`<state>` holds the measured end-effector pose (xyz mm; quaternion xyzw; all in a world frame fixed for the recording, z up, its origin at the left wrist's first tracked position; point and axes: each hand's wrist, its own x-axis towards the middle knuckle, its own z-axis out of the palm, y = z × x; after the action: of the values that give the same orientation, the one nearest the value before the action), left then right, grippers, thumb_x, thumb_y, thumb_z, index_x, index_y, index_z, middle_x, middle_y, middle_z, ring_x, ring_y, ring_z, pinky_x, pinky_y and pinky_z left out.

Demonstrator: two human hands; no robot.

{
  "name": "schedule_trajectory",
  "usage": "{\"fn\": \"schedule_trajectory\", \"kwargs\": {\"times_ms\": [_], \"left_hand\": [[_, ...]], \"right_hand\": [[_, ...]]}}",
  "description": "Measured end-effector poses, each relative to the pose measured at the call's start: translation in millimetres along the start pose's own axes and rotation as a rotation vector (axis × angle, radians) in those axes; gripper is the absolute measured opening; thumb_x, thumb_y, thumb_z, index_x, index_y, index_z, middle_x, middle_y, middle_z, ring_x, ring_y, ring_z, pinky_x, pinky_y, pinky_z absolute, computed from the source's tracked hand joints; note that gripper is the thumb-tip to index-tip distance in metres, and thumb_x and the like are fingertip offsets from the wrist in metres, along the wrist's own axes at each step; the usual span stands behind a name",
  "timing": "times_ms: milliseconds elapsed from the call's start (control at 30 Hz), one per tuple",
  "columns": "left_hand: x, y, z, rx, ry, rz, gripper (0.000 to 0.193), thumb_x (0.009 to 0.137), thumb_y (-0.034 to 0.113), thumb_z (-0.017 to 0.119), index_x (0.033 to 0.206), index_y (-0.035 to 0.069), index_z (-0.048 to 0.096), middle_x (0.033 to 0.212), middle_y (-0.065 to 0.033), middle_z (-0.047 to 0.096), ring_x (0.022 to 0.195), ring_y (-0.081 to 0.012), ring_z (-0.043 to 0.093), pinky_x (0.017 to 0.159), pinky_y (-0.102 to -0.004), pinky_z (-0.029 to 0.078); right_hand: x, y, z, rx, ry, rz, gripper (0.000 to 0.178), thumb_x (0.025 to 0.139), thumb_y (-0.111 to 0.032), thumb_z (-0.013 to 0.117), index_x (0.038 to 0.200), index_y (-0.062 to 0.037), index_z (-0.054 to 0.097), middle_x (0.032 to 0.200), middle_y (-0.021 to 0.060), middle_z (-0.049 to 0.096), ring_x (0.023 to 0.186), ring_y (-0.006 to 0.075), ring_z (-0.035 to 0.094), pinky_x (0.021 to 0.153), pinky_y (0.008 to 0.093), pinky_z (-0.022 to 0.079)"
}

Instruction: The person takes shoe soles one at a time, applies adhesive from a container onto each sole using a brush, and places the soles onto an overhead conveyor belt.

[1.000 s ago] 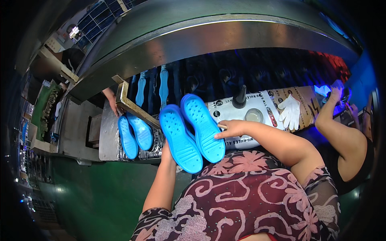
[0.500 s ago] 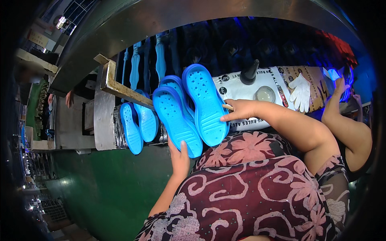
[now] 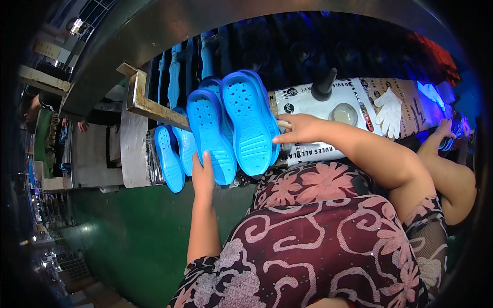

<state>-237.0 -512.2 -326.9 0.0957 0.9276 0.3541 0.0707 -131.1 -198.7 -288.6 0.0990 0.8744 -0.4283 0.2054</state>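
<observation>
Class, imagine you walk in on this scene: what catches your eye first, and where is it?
Two bright blue shoe soles stand out at centre, studded undersides up. The left hand props them from below; the right hand touches their right edge. Another blue pair sits to their left, and a white glove lies upper right.

Two soles (image 3: 231, 128) are lying side by side on the bench edge, another pair (image 3: 174, 151) left of them, a glove (image 3: 389, 111) right.
</observation>
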Motion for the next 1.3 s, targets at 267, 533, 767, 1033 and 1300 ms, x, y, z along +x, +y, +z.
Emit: {"fn": "schedule_trajectory", "kwargs": {"times_ms": [267, 533, 767, 1033, 1300], "left_hand": [[-56.2, -17.1, -18.2, -0.226, 0.192, 0.027, 0.032, 0.094, 0.024, 0.053, 0.113, -0.001, 0.052, 0.085, -0.0045, 0.059, 0.065, -0.0061, 0.052, 0.053, -0.0201, 0.042], [-110.1, 61.2, 5.5, -1.007, -0.571, -0.582, 0.041, 0.093, 0.029, 0.054, 0.121, 0.001, 0.045, 0.096, -0.0079, 0.059, 0.096, -0.0197, 0.059, 0.082, -0.0320, 0.048], [-97.6, 85.5, 32.0, -1.262, -0.478, -0.629, 0.023, 0.090, 0.028, 0.060, 0.099, 0.009, 0.051, 0.083, -0.0057, 0.059, 0.073, -0.0178, 0.057, 0.068, -0.0313, 0.050], [-74.1, 145.5, 43.7, -0.968, -0.509, -0.305, 0.045, 0.086, 0.032, 0.060, 0.118, 0.004, 0.047, 0.089, -0.0047, 0.059, 0.063, -0.0092, 0.054, 0.041, -0.0209, 0.034], [-74.5, 164.2, 41.1, -0.648, -0.763, -0.024, 0.042, 0.086, 0.013, 0.059, 0.121, -0.003, 0.042, 0.097, -0.0140, 0.062, 0.068, -0.0188, 0.063, 0.059, -0.0293, 0.051]], "right_hand": [[-39.2, -5.2, -36.4, -0.049, 0.395, -0.297, 0.037, 0.084, -0.030, 0.061, 0.112, -0.0061, 0.060, 0.096, 0.0137, 0.066, 0.089, 0.0263, 0.063, 0.080, 0.0331, 0.048], [-121.3, 16.3, -57.3, 0.660, 0.774, -0.237, 0.039, 0.097, -0.031, 0.041, 0.108, 0.0018, 0.060, 0.094, 0.0110, 0.064, 0.071, 0.0108, 0.055, 0.074, 0.0252, 0.046], [-151.0, 107.4, -42.6, 1.140, 0.932, -0.192, 0.061, 0.099, -0.046, 0.020, 0.104, 0.0027, 0.056, 0.066, -0.0002, 0.048, 0.063, 0.0115, 0.042, 0.065, 0.0248, 0.033], [-164.2, 130.0, -37.9, 1.250, 0.839, -0.096, 0.060, 0.097, -0.049, 0.034, 0.089, 0.0021, 0.065, 0.071, 0.0042, 0.054, 0.070, 0.0117, 0.050, 0.074, 0.0246, 0.040], [-148.2, 142.1, -52.5, 0.671, 0.981, -0.073, 0.032, 0.091, -0.030, 0.056, 0.083, -0.0012, 0.066, 0.077, 0.0037, 0.062, 0.071, 0.0112, 0.052, 0.066, 0.0262, 0.043]]}}
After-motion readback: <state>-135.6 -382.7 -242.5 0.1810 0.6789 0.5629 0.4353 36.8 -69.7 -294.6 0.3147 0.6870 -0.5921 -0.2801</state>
